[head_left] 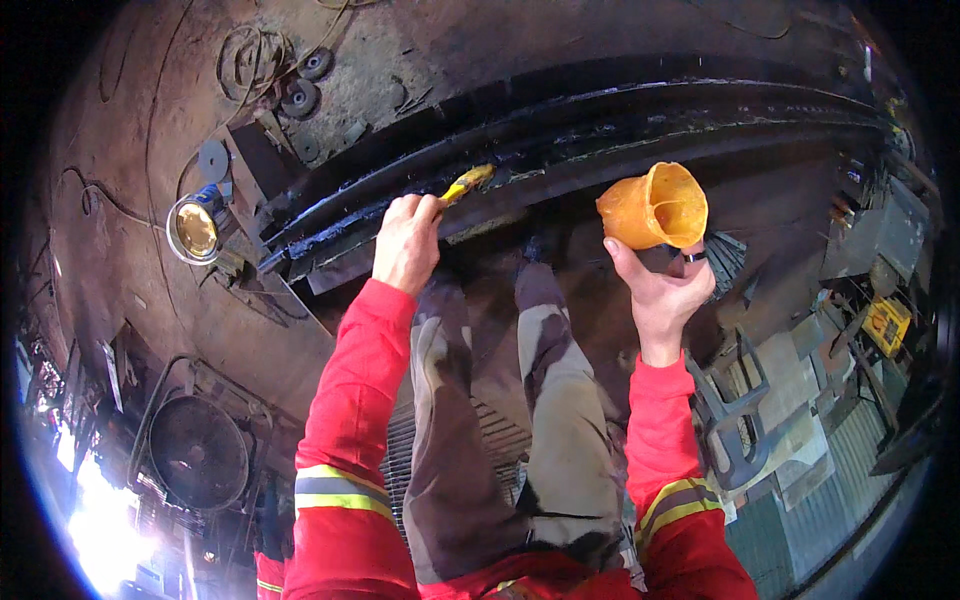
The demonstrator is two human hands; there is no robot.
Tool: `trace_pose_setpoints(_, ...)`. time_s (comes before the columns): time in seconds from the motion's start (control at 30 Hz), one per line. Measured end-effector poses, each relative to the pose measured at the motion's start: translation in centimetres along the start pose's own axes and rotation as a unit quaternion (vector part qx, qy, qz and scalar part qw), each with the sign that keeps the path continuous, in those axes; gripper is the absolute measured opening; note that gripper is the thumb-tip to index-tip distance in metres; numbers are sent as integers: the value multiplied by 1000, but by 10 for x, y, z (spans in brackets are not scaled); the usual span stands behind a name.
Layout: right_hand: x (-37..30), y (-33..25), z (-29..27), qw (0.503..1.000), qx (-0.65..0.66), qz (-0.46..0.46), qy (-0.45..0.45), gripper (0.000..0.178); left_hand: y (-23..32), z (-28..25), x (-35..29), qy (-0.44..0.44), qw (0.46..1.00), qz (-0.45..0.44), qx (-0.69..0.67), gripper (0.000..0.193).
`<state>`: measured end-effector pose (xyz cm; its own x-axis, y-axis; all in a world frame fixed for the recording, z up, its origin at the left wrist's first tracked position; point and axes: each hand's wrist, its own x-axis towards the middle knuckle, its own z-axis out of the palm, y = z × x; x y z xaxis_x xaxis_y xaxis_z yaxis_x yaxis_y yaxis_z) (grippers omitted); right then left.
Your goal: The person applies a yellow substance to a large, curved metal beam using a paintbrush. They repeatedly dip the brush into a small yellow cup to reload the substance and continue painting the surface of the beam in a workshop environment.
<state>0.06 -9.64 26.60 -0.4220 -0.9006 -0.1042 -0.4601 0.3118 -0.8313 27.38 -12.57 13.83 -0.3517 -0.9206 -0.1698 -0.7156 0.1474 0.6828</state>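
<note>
My left hand [409,238] is closed round the handle of a paintbrush [467,183], its bristles coated in yellow and pointing up to the right. The brush tip hangs by the near side of a long dark steel beam [390,190]; whether they touch I cannot tell. In my right hand [668,295] is an orange-yellow cup [632,212], tilted with its mouth toward the right. Yellow residue coats the inside of the cup. The fingers behind it are partly hidden, while the thumb shows at its lower side.
An open paint can [184,232] stands left of the beam's end. Grinding discs [300,98] and coiled cable [254,62] lie beyond it. A round fan [199,452] is at lower left. On the right are a grey chair-like frame [740,430], metal sheets [855,480] and a yellow box [886,323].
</note>
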Motion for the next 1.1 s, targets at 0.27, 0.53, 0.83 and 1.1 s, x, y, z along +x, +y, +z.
trace_pose_setpoints(0.27,-5,13,-12,999,-25,-43,-22,50,0,-12,2,-70,986,-56,-141,16)
trace_pose_setpoints(0.53,-13,16,-16,1000,6,28,5,50,-28,0,21,-23,966,-177,-189,21)
trace_pose_setpoints(0.83,-14,21,-19,999,-16,40,-7,49,-54,8,16,-68,947,-154,-275,25)
trace_pose_setpoints(1.1,-16,12,-10,999,11,33,-7,48,-71,-36,-25,-52,919,-217,-325,20)
